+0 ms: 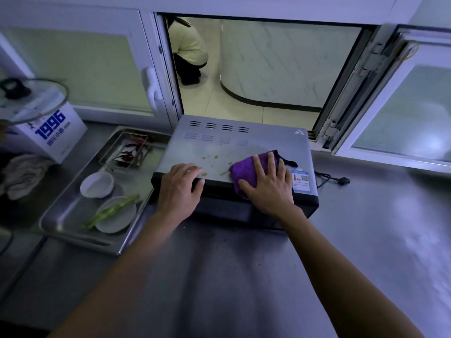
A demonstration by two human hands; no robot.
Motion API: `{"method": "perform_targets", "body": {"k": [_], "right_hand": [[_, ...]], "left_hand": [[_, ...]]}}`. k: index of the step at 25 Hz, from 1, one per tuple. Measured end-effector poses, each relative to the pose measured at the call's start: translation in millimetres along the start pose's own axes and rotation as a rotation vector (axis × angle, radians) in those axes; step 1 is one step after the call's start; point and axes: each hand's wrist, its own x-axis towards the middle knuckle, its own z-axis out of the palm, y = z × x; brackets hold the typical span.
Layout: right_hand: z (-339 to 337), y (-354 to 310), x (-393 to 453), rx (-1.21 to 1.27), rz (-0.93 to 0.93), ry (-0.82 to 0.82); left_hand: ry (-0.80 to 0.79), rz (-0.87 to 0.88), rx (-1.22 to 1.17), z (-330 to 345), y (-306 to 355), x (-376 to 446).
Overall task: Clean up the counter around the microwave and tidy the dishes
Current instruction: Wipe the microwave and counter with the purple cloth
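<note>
Right hand (267, 185) flat, fingers spread, pressing purple cloth (253, 170) onto microwave (234, 147) top at its front edge. Left hand (181, 189) flat too, bracing the front-left corner. Yellowish drips (216, 157) lie between the hands. Best to sweep cloth leftward under even pressure, keeping the brace firm.

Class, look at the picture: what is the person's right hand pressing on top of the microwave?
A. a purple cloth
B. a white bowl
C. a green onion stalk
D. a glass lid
A: the right hand lies flat on a purple cloth on the microwave top.
</note>
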Motion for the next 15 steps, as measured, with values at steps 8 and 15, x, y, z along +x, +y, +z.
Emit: {"method": "perform_targets", "body": {"k": [8,15], "right_hand": [[27,-108,30,-0.026,-0.021,-0.017],[50,-195,56,-0.021,-0.007,-0.014]], "left_hand": [[0.024,-0.037,-0.049,-22,-96,-1],[-0.011,0.0,-0.157,-34,-154,11]]}}
